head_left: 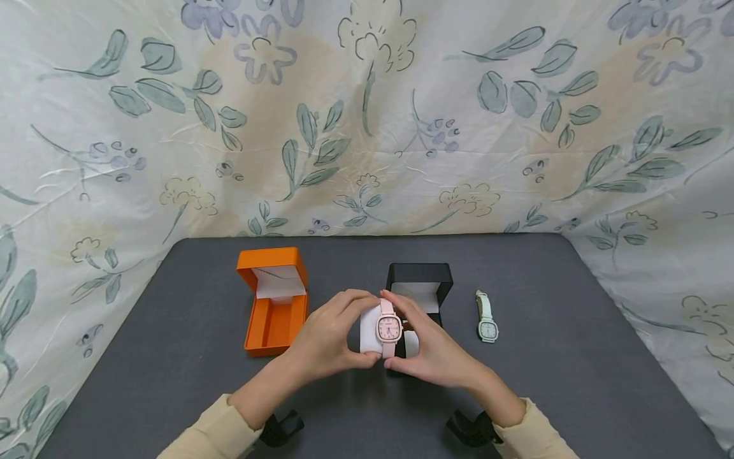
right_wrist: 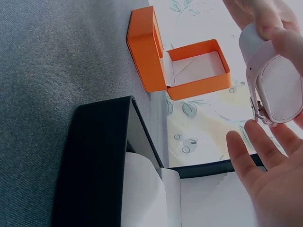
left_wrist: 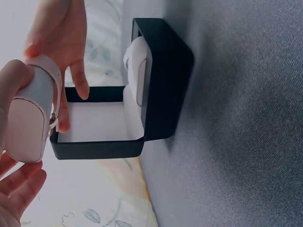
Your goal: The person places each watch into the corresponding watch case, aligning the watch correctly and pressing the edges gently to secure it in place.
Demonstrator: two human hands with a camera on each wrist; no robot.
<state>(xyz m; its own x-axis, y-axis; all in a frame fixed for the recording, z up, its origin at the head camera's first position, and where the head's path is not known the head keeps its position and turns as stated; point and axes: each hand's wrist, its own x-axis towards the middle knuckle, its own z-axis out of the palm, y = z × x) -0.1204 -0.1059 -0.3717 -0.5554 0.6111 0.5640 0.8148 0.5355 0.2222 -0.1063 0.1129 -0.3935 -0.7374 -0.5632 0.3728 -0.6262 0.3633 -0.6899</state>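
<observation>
A square-faced pink wristwatch [head_left: 389, 329], wrapped around a smooth white cushion [head_left: 369, 328], is held aloft over the left side of an open black box [head_left: 421, 273] on the grey tabletop [head_left: 550, 370]. The left hand [head_left: 329, 331] grips the cushion from its side; the right hand [head_left: 436, 350], nearer the box, pinches the watch by thumb and forefinger, its other fingers extended. The strap's visible length points away from the wearer, toward the raised lid.

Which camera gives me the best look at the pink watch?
The head view: the pink watch faces it, dial fully visible. The left wrist and right wrist views show its strap and buckle around the white cushion, but not the dial.
</observation>
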